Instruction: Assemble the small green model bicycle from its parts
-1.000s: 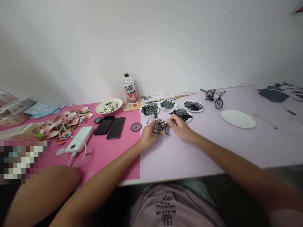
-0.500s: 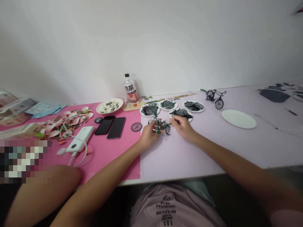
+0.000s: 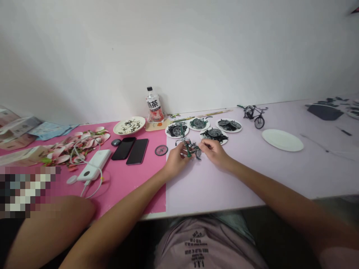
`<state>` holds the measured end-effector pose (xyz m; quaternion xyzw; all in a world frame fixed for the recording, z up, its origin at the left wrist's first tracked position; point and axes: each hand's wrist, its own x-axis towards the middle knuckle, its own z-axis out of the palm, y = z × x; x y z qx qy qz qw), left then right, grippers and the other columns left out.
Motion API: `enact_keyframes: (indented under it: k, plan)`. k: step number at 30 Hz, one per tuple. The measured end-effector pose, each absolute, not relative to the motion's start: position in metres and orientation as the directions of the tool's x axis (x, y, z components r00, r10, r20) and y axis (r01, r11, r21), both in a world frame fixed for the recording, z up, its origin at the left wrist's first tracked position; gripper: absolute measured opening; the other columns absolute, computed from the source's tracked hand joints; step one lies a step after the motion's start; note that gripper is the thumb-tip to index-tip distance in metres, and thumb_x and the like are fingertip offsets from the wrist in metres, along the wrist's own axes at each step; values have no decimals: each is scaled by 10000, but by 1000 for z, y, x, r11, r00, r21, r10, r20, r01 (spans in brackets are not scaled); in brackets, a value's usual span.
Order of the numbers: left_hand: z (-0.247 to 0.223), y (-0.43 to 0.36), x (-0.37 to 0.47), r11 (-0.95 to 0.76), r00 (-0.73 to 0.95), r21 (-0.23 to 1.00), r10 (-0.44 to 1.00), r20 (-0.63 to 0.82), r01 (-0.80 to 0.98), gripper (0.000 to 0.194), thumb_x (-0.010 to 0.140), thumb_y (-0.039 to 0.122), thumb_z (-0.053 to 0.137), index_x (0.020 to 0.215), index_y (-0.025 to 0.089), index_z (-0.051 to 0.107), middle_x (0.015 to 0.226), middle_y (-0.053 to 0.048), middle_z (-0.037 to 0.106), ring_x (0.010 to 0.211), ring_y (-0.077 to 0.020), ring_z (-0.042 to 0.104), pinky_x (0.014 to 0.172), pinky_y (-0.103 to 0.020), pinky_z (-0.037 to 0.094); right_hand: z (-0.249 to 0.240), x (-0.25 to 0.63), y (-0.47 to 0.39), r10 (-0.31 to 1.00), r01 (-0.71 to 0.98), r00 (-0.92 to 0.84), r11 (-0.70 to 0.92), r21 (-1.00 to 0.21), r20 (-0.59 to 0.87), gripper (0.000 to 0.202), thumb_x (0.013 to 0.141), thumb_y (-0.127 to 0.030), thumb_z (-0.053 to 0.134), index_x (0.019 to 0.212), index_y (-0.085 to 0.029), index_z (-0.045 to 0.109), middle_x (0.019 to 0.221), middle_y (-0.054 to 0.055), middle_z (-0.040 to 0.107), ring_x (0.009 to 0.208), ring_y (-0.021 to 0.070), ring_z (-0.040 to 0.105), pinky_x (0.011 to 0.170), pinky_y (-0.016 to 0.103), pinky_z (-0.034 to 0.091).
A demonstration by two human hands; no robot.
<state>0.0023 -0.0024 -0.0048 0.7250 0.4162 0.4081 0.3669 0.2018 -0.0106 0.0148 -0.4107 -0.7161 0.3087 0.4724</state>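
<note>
Near the middle of the table, a green toy bicycle frame (image 3: 189,148) is held by my left hand (image 3: 177,160), its fingers closed round it. Close to the frame's right end is my right hand (image 3: 215,152), its thumb and fingers pinched together; what they hold is too small to make out. A loose dark wheel (image 3: 161,150) lies on the pink surface left of my left hand. Behind my hands stand small white plates of dark and green parts, among them one with wheels (image 3: 213,133). A black toy bicycle (image 3: 255,115) stands farther right.
An oval white plate (image 3: 282,140) lies to the right. Left are two phones (image 3: 137,151), a white power bank (image 3: 94,165) with a cable, a bowl (image 3: 129,126), a bottle (image 3: 154,106) and pink petal-like pieces (image 3: 67,147). A person's bare limb shows at lower left.
My right hand has moved slightly left, closer to the green frame. My left hand still holds the frame. The whole view has shifted very slightly.
</note>
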Motion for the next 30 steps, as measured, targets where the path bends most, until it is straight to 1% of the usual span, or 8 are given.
enact_keyframes:
  k: [9,15,17,21,25,30]
  plan:
    - [-5,-3,2,-393,323,865,900,293,312,494,832,287,762,1287,175,607,1112,-101,765,940,-200,724,718,-261,535,14,203,-9,881,313,-220,470,-825,419,482,957,-537,533,639,-234,334,620,-30,337,606,145,320,577,301,262]
    - [-6,-2,3,-405,319,857,897,305,318,482,838,292,757,1284,177,613,1063,-87,764,820,-164,696,676,-240,510,13,203,-11,876,306,-230,479,-823,425,454,967,-501,530,644,-232,359,621,-28,352,612,150,350,584,301,275]
    - [-8,-1,3,-401,321,856,899,299,326,488,835,295,759,1284,171,615,1030,-83,762,786,-156,678,666,-239,503,15,204,-12,877,301,-246,474,-828,413,417,960,-489,537,663,-229,403,633,-24,387,622,154,375,591,299,296]
    - [-12,0,2,-384,298,842,912,282,379,514,820,321,777,1286,166,624,974,-75,758,730,-146,649,659,-243,499,19,205,-13,864,260,-318,475,-840,390,262,920,-434,566,767,-225,523,725,0,519,680,170,467,633,299,360]
    - [-13,1,1,-389,301,850,908,289,355,531,819,322,775,1301,161,623,973,-80,755,771,-160,668,682,-250,515,17,207,-13,855,230,-361,469,-853,372,169,898,-370,581,821,-223,553,781,14,565,725,178,512,670,300,400]
    - [-6,-2,1,-423,327,819,894,308,387,550,829,294,757,1333,129,609,961,-81,755,764,-162,661,700,-262,517,13,207,-13,858,228,-356,464,-856,370,167,910,-375,607,855,-220,579,797,20,605,737,174,525,669,287,414]
